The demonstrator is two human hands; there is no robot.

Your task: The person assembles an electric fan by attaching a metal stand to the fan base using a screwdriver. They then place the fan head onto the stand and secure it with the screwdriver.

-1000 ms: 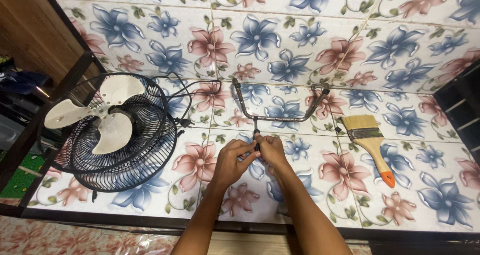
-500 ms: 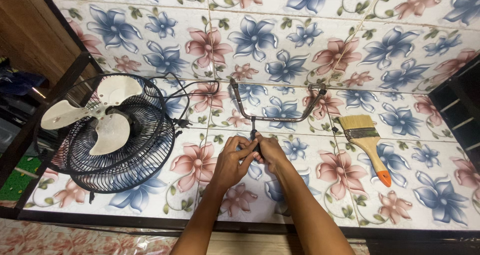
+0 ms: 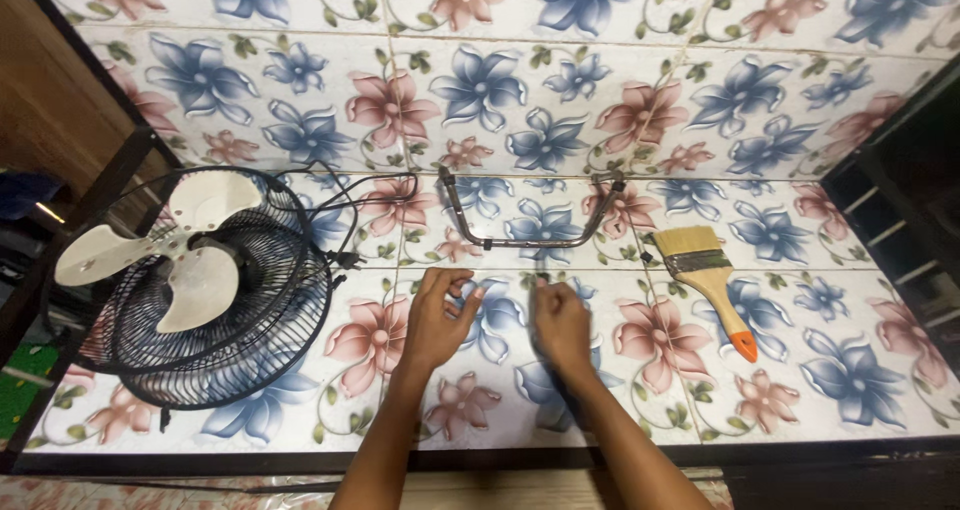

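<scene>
I have my left hand (image 3: 436, 318) and right hand (image 3: 562, 326) flat on the tabletop (image 3: 640, 390), fingers loosely spread and pinching nothing, the metal bracket (image 3: 527, 220) at twelve o'clock, where a careless reach might knock it.

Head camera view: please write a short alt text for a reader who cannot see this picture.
Two bare hands, left hand and right hand, hover apart over a flower-patterned tiled surface, just below a curved U-shaped metal bracket. A black wire-cage fan with white blades lies at left; a wooden-handled paintbrush with an orange tip lies at right.
</scene>
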